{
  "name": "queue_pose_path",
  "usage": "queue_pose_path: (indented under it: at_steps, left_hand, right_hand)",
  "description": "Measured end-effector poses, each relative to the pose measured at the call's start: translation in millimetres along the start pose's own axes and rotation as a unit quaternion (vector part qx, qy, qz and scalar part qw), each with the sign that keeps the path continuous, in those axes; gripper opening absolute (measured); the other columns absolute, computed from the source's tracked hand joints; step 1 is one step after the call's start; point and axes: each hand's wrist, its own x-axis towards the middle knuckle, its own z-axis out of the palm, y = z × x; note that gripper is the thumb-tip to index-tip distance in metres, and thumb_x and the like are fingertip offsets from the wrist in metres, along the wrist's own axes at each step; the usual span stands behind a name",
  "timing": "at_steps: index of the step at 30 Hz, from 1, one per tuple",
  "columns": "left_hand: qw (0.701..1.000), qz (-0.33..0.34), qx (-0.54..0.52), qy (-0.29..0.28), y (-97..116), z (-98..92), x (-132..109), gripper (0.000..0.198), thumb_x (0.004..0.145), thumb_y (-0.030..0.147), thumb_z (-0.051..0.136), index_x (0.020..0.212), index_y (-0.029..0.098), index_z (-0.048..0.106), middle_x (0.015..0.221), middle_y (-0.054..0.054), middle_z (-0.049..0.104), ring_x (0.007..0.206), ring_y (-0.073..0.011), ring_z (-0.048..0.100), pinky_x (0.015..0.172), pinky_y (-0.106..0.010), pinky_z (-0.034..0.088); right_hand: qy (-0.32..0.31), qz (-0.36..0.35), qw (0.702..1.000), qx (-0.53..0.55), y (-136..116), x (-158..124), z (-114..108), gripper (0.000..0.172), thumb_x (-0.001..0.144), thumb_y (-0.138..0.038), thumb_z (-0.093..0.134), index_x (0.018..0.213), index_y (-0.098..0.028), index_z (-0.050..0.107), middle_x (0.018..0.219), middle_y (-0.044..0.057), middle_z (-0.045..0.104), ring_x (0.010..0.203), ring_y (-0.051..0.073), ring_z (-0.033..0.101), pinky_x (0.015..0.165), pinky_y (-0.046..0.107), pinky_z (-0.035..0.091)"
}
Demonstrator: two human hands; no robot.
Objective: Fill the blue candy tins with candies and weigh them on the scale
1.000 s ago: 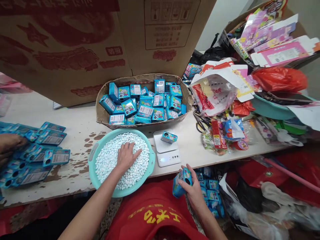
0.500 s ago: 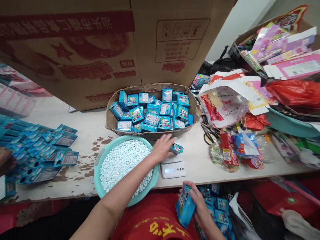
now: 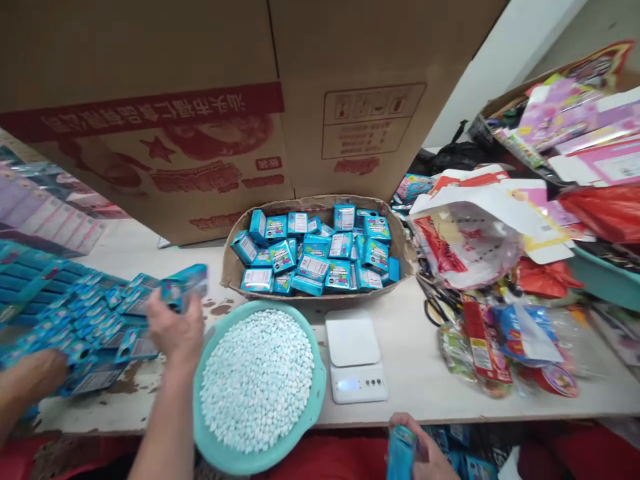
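My left hand [image 3: 175,327] is at the right edge of a pile of blue boxes [image 3: 95,307], its fingers closed round a small blue box [image 3: 186,283] that is blurred by motion. Low at the front edge of the table, my right hand [image 3: 425,450] grips another blue box [image 3: 401,453], cut off by the frame's bottom. Between my hands lie a green basin [image 3: 323,380] full of pale round candies [image 3: 257,380] and a white scale [image 3: 353,340] with a lit display. Behind them a cut-down carton [image 3: 230,267] holds several blue boxes [image 3: 315,257].
Another person's hand [image 3: 43,377] reaches into the left pile. A large cardboard box [image 3: 300,167] stands behind the carton. Plastic packets [image 3: 525,333], scissors [image 3: 435,307] and flattened packaging [image 3: 465,200] crowd the right side. More blue boxes [image 3: 480,467] sit below the table edge.
My left hand has moved from the scale to the left pile, and the scale's plate is now uncovered. My right hand still holds its box. The other person's hand has come further in.
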Motion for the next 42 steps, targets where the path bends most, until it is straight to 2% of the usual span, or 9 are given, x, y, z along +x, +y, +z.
queue_pose_path:
  at_steps: [5,11,15,20,27,31,35,38,42]
  left_hand:
    - [0.965,-0.196,0.074,-0.158,-74.0,69.4,46.9,0.052,0.067,0.039,0.062,0.11,0.015,0.045,0.118,-0.015,0.057,0.112,-0.0421,0.053,0.089,-0.06,0.044]
    - [0.959,-0.184,0.082,-0.197,-84.7,93.1,38.5,0.058,0.071,0.041,0.056,0.121,0.014,0.044,0.131,-0.02,0.048,0.121,-0.0455,0.044,0.091,-0.062,0.042]
    - [0.989,-0.074,0.043,-0.117,-62.5,73.0,18.5,0.056,0.081,0.043,0.046,0.131,0.019,0.041,0.139,-0.016,0.042,0.127,-0.0447,0.036,0.097,-0.065,0.037]
    - [0.976,0.183,-0.093,-0.068,-25.8,50.6,-55.3,0.046,0.083,0.04,0.05,0.128,0.042,0.041,0.13,0.005,0.053,0.121,-0.0304,0.049,0.105,-0.054,0.038]
    - [0.878,0.33,-0.217,-0.27,19.1,40.6,-165.9,0.035,0.083,0.027,0.05,0.117,0.036,0.056,0.112,-0.004,0.064,0.111,-0.0283,0.058,0.1,-0.05,0.045]
    - [0.804,0.351,-0.283,-0.388,72.3,49.1,-211.8,0.034,0.085,0.027,0.049,0.116,0.035,0.058,0.12,-0.004,0.062,0.113,-0.0255,0.057,0.096,-0.045,0.049]
    - [0.736,0.341,-0.327,-0.486,161.5,62.6,-241.5,0.039,0.086,0.034,0.049,0.125,0.029,0.053,0.129,-0.009,0.056,0.122,-0.025,0.05,0.101,-0.044,0.044]
    - [0.708,0.267,-0.353,-0.55,244.6,80.6,-249.7,0.046,0.086,0.04,0.047,0.129,0.024,0.048,0.137,-0.011,0.048,0.129,-0.0253,0.042,0.106,-0.046,0.037]
    - [0.713,0.082,-0.396,-0.573,364.0,125.3,-240.7,0.054,0.086,0.037,0.046,0.135,0.015,0.038,0.145,-0.016,0.037,0.136,-0.0248,0.032,0.111,-0.041,0.027]
  right_hand:
    - [0.064,-0.053,0.997,0.002,-11.8,9.6,17.3,0.051,0.04,-0.025,0.082,0.087,-0.021,0.061,0.053,-0.006,0.051,0.044,0.006,0.041,0.045,0.015,0.029]
    - [0.116,-0.088,0.989,0.012,-17.8,14.6,13.6,0.057,0.041,-0.031,0.086,0.089,-0.021,0.059,0.057,-0.004,0.057,0.046,0.009,0.048,0.047,0.018,0.037]
    - [0.147,-0.108,0.983,0.022,-18.5,19.4,15.3,0.064,0.042,-0.036,0.086,0.097,-0.02,0.058,0.063,0.0,0.062,0.052,0.015,0.056,0.053,0.026,0.046]
    - [0.188,-0.166,0.967,0.031,-35.8,30.3,14.9,0.057,0.045,-0.037,0.086,0.091,-0.02,0.056,0.068,0.0,0.063,0.058,0.018,0.059,0.059,0.029,0.049]
    - [0.375,-0.348,0.854,-0.094,-103.6,75.4,-10.1,0.057,0.051,-0.049,0.081,0.09,-0.019,0.052,0.077,0.0,0.061,0.072,0.02,0.059,0.072,0.035,0.05]
    - [0.364,-0.386,0.836,-0.14,-114.2,104.3,-15.4,0.05,0.048,-0.044,0.082,0.083,-0.019,0.056,0.082,0.0,0.059,0.081,0.021,0.057,0.082,0.036,0.047]
    - [0.318,-0.398,0.841,-0.184,-110.0,102.5,-20.7,0.049,0.051,-0.041,0.082,0.091,-0.019,0.062,0.094,0.005,0.062,0.094,0.024,0.057,0.089,0.038,0.044]
    - [0.299,-0.422,0.833,-0.194,-128.1,92.2,-30.3,0.053,0.065,-0.047,0.074,0.108,-0.02,0.059,0.115,0.009,0.058,0.113,0.026,0.05,0.101,0.039,0.036]
    - [0.291,-0.406,0.866,-0.036,-194.6,111.4,-40.5,0.057,0.067,-0.058,0.069,0.108,-0.02,0.057,0.12,0.011,0.057,0.115,0.027,0.049,0.102,0.041,0.035]
